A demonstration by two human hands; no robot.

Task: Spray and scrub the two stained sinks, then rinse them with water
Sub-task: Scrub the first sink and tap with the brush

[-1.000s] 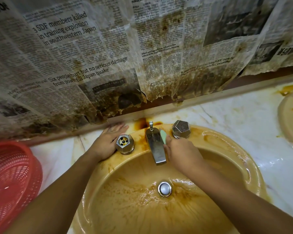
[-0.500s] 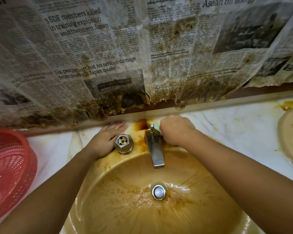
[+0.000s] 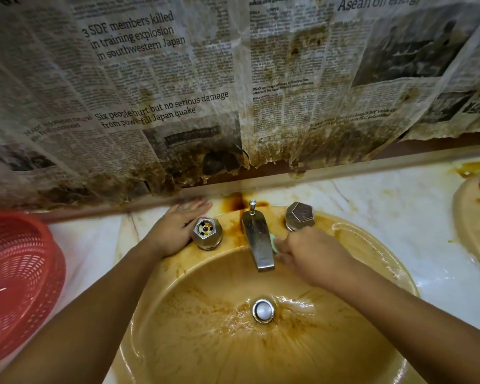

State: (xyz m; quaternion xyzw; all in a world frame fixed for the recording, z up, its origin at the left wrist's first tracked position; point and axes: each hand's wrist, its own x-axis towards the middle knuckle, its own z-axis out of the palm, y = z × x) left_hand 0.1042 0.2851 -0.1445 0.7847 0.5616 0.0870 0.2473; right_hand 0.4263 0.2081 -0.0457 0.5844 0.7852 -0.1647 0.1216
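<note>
All the text I can read is on the newspaper (image 3: pixel 53 87) sheets on the wall behind the sink (image 3: pixel 372 245) I'm at.

The upper-left headline (image 3: pixel 133 37) reads "3 SDF members killed in training explosion in southwestern Japan". The second headline (image 3: pixel 161 109) below it reads "Six people hurt but no serious damage from powerful Japan quake". The top-right headline (image 3: pixel 377 2) is cut by the frame edge and shows "Asean on energy". The small bold heading (image 3: pixel 280 88) centre-right starts "DNeX unit bags", then "infrastructure contracts for"; the rest is blurred. Body columns are too small and stained for me to read.
</note>
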